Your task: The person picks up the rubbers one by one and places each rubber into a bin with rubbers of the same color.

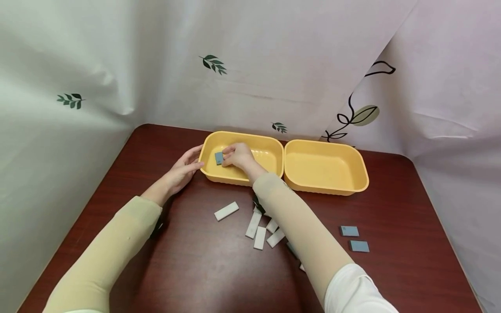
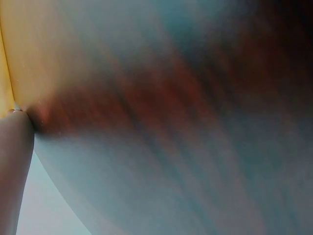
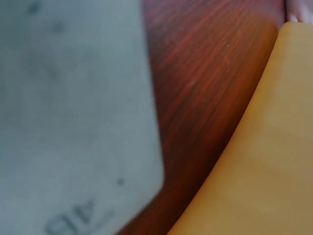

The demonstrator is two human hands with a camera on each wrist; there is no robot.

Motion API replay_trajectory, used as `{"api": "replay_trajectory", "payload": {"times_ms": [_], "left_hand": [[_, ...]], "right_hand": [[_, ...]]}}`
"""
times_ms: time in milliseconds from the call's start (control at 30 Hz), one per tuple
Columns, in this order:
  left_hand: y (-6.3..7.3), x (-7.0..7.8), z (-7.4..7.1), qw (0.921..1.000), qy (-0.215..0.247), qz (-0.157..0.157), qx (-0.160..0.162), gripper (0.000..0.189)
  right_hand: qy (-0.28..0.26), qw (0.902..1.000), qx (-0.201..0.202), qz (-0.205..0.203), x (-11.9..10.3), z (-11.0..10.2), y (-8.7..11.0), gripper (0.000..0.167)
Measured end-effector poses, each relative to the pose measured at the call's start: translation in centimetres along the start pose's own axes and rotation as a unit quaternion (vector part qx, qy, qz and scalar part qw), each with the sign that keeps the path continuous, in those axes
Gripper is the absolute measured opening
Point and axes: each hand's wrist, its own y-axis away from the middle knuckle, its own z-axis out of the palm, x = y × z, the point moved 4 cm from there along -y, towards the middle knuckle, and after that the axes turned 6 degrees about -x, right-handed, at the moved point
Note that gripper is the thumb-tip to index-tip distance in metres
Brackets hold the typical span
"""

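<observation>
My left hand [image 1: 183, 171] holds the left end of the left yellow container [image 1: 242, 179], its thumb on the rim. In the left wrist view, a finger [image 2: 15, 166] touches the container's yellow edge [image 2: 7, 78]. My right hand [image 1: 239, 156] reaches inside this container and pinches a blue-grey block, apparently an eraser [image 1: 218, 158], near its left end. Below my right wrist, several white blocks [image 1: 253, 224] lie loosely on the table, partly hidden by the forearm. Close to the right wrist camera, a blurred pale block [image 3: 78, 107] bears the print "4B".
A second yellow container [image 1: 325, 167] stands against the first on its right. Two blue-grey blocks [image 1: 349, 231] lie at the right of the dark red table [image 1: 195, 261]. One white block [image 1: 226, 211] lies apart. A patterned cloth [image 1: 250, 100] hangs behind the table.
</observation>
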Motion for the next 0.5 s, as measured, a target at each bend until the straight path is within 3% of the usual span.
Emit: {"api": "replay_trajectory", "payload": {"times_ms": [233, 500], "left_hand": [[-0.05, 0.05, 0.14, 1.0, -0.002, -0.004, 0.004, 0.071], [-0.08, 0.0, 0.02, 1.0, -0.003, 0.0, 0.002, 0.071]], "right_hand": [[0.036, 0.9992, -0.006, -0.015, -0.03, 0.09, -0.13, 0.049], [0.051, 0.9985, -0.002, -0.021, 0.01, 0.1, -0.47, 0.044]]}}
